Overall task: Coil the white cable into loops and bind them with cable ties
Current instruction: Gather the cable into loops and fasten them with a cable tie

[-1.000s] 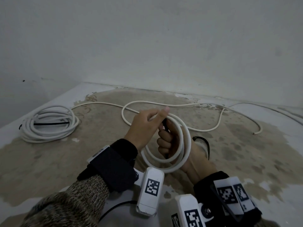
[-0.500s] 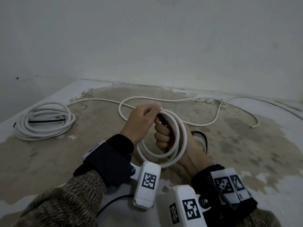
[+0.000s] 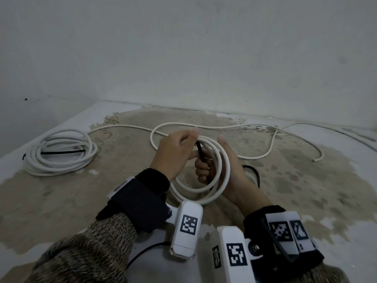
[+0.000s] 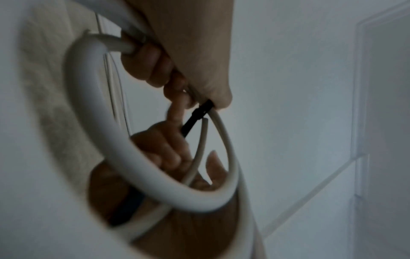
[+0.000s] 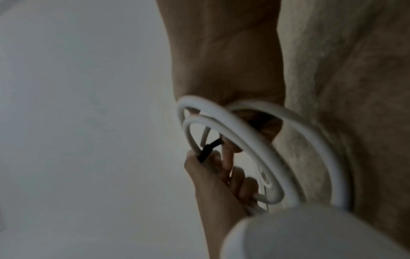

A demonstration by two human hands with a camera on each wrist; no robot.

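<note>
White cable [image 3: 221, 176]: you hold a few loops of it upright between your hands above the stained floor [image 3: 306, 190]; its loose tail [image 3: 275, 144] trails off to the right.
Left hand [image 3: 173, 158]: fingers curled round the top of the loops, pinching them together with a black cable tie [image 3: 201, 153].
Right hand [image 3: 224, 170]: lower fingers curled on the tie inside the loops, thumb lifted off.
Risk: loops spring apart if your left pinch slackens; cable looks stiff.
Risk: tie slips out before it's threaded, since your grip on it is thin.
Change: your right thumb, clamped over the loops half a second ago, now stands clear.
Bound coil [image 3: 59, 154]: lies far left.
</note>
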